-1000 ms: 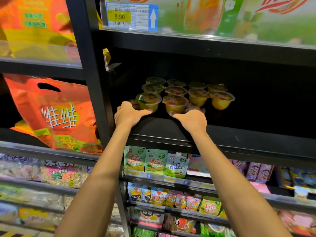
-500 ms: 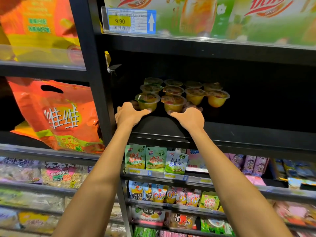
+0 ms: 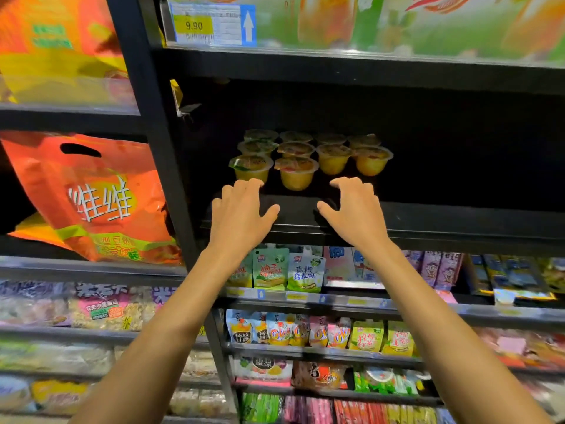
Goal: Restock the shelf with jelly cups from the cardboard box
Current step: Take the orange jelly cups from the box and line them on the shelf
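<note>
Just in front of the jelly cups (image 3: 308,156) on the dark shelf (image 3: 428,218), left hand (image 3: 240,214) and right hand (image 3: 354,211) have let go of the front pair and drawn back, fingers spread and empty: that batch looks placed; cardboard box out of view.

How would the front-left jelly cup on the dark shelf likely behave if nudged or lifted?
The front-left jelly cup tapers to a narrow base below a wide rim, so a push would probably tip it. It looks full, so likely heavy for its size. Its smooth plastic wall may be slippery.
</note>
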